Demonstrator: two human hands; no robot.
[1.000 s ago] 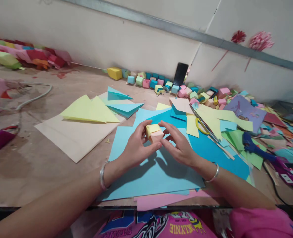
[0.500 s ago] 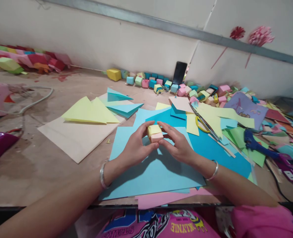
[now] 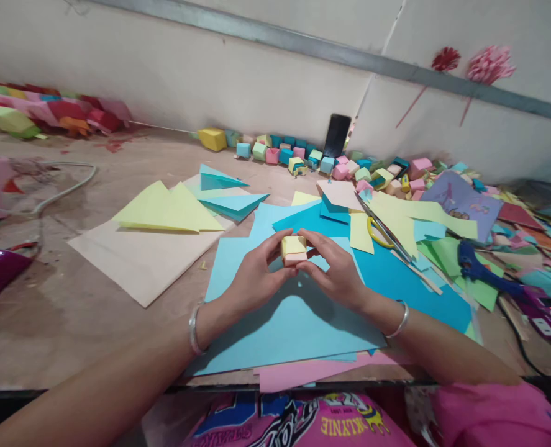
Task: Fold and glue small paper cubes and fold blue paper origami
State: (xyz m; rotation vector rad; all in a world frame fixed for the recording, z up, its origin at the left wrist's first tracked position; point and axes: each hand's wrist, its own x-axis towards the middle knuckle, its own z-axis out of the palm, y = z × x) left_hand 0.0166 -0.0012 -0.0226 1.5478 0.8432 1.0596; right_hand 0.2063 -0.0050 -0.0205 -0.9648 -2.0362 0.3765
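Observation:
Between both hands is a small folded paper box (image 3: 294,247), pale yellow on top with a peach band along its front lower side. My left hand (image 3: 259,273) grips its left side, forefinger at the back and thumb at the front. On the right side, my right hand (image 3: 333,270) pinches it the same way. The box is held above a light blue paper sheet (image 3: 279,335), which carries the hands' shadow. The box's far side is hidden by its own top and the fingers.
Yellow-handled scissors (image 3: 380,232) lie right of the hands, near a blue glue gun (image 3: 484,273). Folded yellow paper (image 3: 163,214) rests on a peach sheet (image 3: 140,267) at left. Several little paper boxes (image 3: 287,156) line the wall beside a phone (image 3: 336,135).
The small paper box has turned slightly, so its front now faces me more squarely. Both hands still hold it in nearly the same place.

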